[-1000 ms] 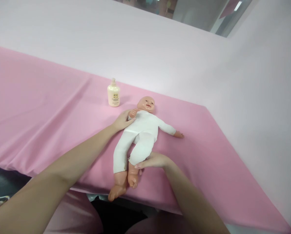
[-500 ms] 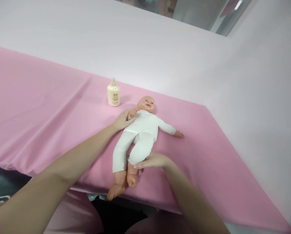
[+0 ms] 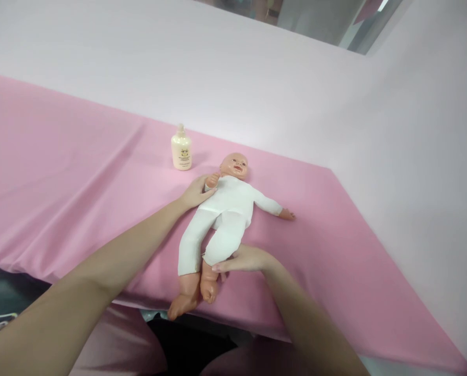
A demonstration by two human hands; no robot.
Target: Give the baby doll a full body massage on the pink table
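The baby doll [image 3: 226, 211] lies face up on the pink tabletop [image 3: 80, 183], feet at the near edge. The left hand [image 3: 196, 192] cups its bent arm by the shoulder; the right hand [image 3: 244, 259] pinches the lower leg at the cuff. Best to grip lightly and support the limb. A cream bottle [image 3: 181, 149] stands just beyond the head.

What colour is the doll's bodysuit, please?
White, clearest in the head view: the bodysuit covers torso, arms and legs.
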